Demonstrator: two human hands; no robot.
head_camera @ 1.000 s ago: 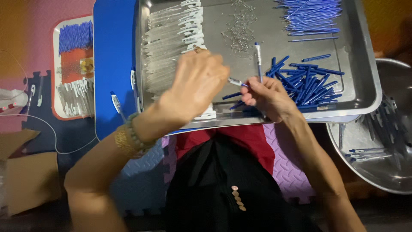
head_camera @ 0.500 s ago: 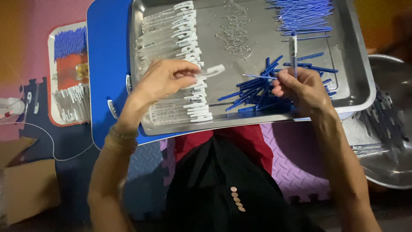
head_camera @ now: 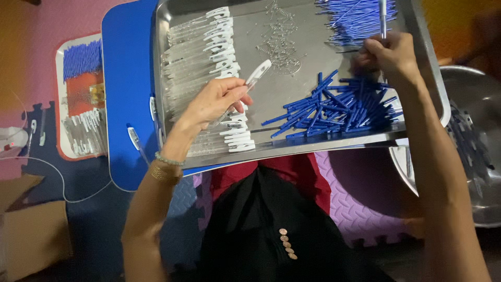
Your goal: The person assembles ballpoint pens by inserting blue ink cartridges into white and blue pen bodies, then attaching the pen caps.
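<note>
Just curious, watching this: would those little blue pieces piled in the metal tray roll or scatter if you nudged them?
Probably. The blue pieces look like thin, round, stiff plastic sticks, so they would likely roll on the smooth metal tray. They lie loosely crisscrossed, so a push would likely scatter several at once. They seem light: the right hand is close above them.

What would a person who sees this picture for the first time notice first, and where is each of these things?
The big steel tray on the blue table stands out, with a heap of blue pen parts at its lower right and rows of clear pen barrels on its left. Over it, the left hand holds one clear barrel, while the right hand grips a pen near the top right.
</note>
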